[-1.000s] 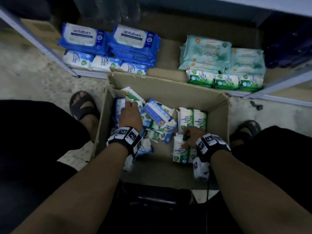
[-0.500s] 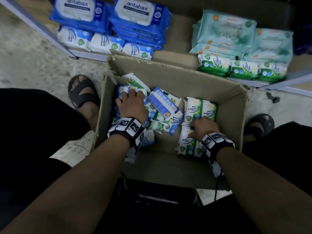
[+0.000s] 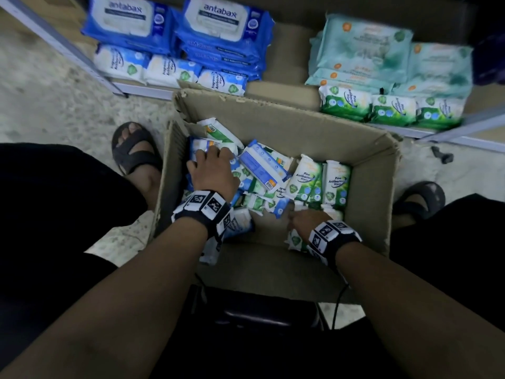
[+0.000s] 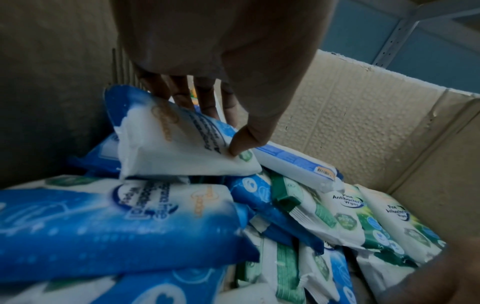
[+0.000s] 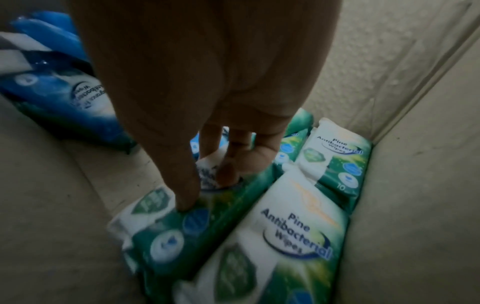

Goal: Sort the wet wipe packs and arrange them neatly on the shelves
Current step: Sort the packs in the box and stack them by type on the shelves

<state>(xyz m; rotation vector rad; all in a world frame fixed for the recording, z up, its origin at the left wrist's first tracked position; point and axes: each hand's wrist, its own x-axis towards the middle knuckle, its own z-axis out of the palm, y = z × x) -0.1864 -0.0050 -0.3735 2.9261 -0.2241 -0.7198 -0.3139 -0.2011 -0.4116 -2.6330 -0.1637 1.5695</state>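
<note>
An open cardboard box (image 3: pixel 287 119) holds a jumble of small blue-and-white and green-and-white wipe packs. My left hand (image 3: pixel 213 170) is at the box's left side. It pinches a blue-and-white pack (image 4: pixel 182 148), thumb on the pack's face and fingers behind it, with one end tilted up. My right hand (image 3: pixel 303 222) is at the near right of the box. Its thumb and curled fingers (image 5: pixel 228 176) grip a green pine pack (image 5: pixel 182 236). On the low shelf behind lie big blue Antabax packs (image 3: pixel 226 23), small blue-white packs (image 3: pixel 169 69), teal packs (image 3: pixel 363 47) and green pine packs (image 3: pixel 393 110).
My feet in dark sandals (image 3: pixel 136 151) (image 3: pixel 420 195) flank the box on a speckled floor. A metal shelf upright (image 3: pixel 68 47) slants at the left. A small dark object (image 3: pixel 442 157) lies on the floor at the right. A dark stool (image 3: pixel 259 313) sits under me.
My left hand has reached a little farther toward the box's far-left corner. My right hand has slid back toward the near wall, still on the green packs. The view has dipped closer.
</note>
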